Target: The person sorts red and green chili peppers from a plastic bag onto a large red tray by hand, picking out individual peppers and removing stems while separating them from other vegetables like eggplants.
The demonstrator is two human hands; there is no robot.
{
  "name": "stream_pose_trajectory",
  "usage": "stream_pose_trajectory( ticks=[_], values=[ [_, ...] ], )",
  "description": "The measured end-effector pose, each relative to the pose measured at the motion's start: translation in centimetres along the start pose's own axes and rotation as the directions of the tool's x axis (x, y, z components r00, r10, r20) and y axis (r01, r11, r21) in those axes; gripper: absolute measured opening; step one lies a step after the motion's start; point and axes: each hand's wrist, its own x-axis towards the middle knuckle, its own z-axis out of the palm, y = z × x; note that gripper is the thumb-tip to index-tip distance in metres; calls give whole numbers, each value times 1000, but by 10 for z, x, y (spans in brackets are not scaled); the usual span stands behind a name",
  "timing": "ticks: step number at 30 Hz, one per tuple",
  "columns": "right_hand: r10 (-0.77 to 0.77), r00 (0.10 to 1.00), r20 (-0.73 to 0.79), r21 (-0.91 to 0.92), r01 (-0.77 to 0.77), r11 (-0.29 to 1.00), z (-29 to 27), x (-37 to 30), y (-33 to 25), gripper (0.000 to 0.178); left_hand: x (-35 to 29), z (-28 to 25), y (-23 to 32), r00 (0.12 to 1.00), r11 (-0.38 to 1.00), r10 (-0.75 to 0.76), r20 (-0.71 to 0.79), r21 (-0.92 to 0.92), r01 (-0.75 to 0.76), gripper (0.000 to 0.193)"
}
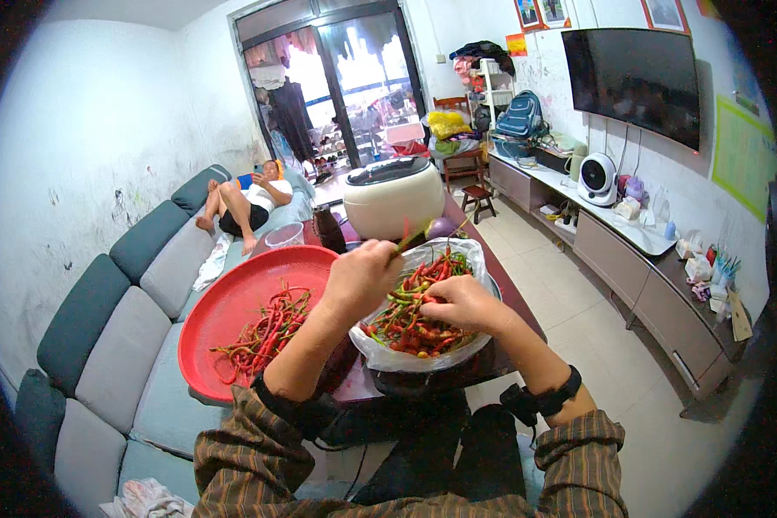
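Observation:
My left hand [367, 274] is raised at the left rim of a white plastic bag [373, 352], its fingers closed on chili peppers [413, 238], partly blurred, with green and red showing past the fingertips. Inside the bag lies a heap of red and green chili peppers [414, 332]. My right hand [468, 304] reaches over the bag's right side, fingers curled and pinched on a chili among the heap; the fingertips are partly hidden. To the left, a wide red basket [211, 306] holds a smaller pile of red chilies [272, 337].
Behind the bag, a cream appliance with a dark lid [393, 203] stands on the dark red table, near a clear plastic tub [285, 235]. A grey-green sofa [104, 345] runs along the left, where a person [263, 194] reclines. A long cabinet [630, 268] lines the right wall.

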Motion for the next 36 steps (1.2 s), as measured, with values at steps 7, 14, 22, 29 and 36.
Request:
stream_pose_trajectory(
  ticks=[7, 14, 22, 29, 36],
  values=[
    [180, 970, 166, 387, -232, 893, -15, -2, 0, 31, -2, 3, -37, 944, 837, -331, 11, -458, 299, 27],
    [-17, 988, 155, 130, -3, 992, 6, -18, -3, 33, -12, 21, -40, 943, 939, -310, -124, -192, 284, 23],
    [246, 964, -98, 111, -235, 966, 7, -19, -8, 31, -14, 19, -22, 929, 933, -320, -184, -234, 274, 21],
    [84, 952, -294, 135, -45, 990, 12, -15, -5, 24, -7, 6, -5, 918, 903, -353, -180, -323, 284, 21],
    [186, 953, -238, 160, -150, 976, 1, -3, -20, 26, -10, 31, -36, 922, 532, -263, 285, -754, 385, 24]
  ],
)
